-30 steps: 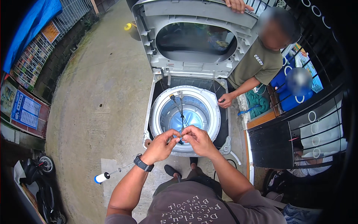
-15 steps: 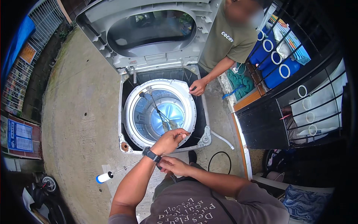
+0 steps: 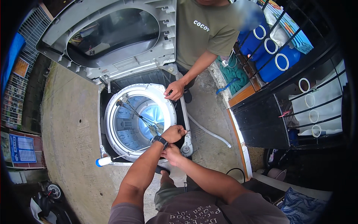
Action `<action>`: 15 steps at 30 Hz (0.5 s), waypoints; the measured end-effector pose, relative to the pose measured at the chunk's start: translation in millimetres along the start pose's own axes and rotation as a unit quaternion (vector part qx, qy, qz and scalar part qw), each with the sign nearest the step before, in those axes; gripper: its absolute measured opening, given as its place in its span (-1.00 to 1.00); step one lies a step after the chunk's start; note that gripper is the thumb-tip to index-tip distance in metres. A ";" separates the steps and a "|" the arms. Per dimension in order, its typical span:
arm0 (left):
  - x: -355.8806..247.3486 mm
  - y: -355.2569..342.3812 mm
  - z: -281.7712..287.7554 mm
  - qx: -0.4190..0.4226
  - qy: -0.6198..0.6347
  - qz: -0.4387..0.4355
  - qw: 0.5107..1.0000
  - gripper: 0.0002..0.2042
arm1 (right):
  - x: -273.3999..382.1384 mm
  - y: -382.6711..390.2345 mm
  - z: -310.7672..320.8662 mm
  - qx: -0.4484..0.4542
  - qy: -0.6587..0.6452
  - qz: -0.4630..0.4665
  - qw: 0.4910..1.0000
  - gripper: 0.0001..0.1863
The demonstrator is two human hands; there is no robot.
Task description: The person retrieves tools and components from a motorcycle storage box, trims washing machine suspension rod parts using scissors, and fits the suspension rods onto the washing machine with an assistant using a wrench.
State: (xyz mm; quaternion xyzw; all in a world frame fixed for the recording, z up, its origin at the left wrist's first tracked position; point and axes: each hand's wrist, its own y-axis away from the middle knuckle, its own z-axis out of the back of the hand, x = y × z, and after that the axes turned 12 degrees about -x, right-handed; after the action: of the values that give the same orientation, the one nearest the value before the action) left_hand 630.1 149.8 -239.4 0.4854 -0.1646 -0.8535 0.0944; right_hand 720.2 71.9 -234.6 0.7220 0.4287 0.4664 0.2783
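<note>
An open top-load washing machine (image 3: 101,115) stands before me, several thin rods (image 3: 136,114) lying across its white tub (image 3: 112,112). My left hand (image 3: 174,133) is closed near the front right corner, pinching the far end of a thin metal rod (image 3: 130,153) that runs left to a white-and-blue cylinder (image 3: 104,161). Just below my left wrist is my right hand (image 3: 172,156), fingers curled; what they hold is hidden. The raised grey lid (image 3: 56,43) tilts back behind the tub.
A person in an olive shirt (image 3: 201,41) stands right, hand (image 3: 175,89) at the tub's edge. A white hose (image 3: 210,134) lies beside the machine. Barred structure (image 3: 261,123) with blue containers (image 3: 274,67) lines the right; a scooter (image 3: 52,194) stands lower left, a wire fence (image 3: 18,89) along the left.
From a joint pinch over the tub's front, my right hand dropped below my left wrist, while my left moved right with the rod. The view shifted, bringing the other person closer.
</note>
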 end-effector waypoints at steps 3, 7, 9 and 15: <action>10.8 -3.1 -2.7 -0.008 0.025 -0.021 0.999 -0.75 | -1.2 -8.2 8.1 0.035 -0.015 -0.007 0.999 -0.69; 15.4 3.5 -4.9 0.000 0.047 -0.069 0.996 -0.78 | -4.2 -8.0 22.2 0.055 -0.019 -0.023 0.998 -0.68; 12.2 6.6 -2.9 0.008 0.048 -0.049 0.998 -0.77 | -3.6 -4.9 24.7 0.060 -0.009 -0.022 0.998 -0.69; 0.3 3.2 -5.4 -0.002 0.030 0.015 0.999 -0.72 | 11.4 4.5 34.1 0.053 0.042 -0.028 0.997 -0.62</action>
State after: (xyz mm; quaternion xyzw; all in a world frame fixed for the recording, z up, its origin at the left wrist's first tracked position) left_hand 634.6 145.7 -241.0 0.5083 -0.1674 -0.8372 0.1127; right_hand 755.3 79.7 -240.0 0.7031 0.4845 0.4648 0.2341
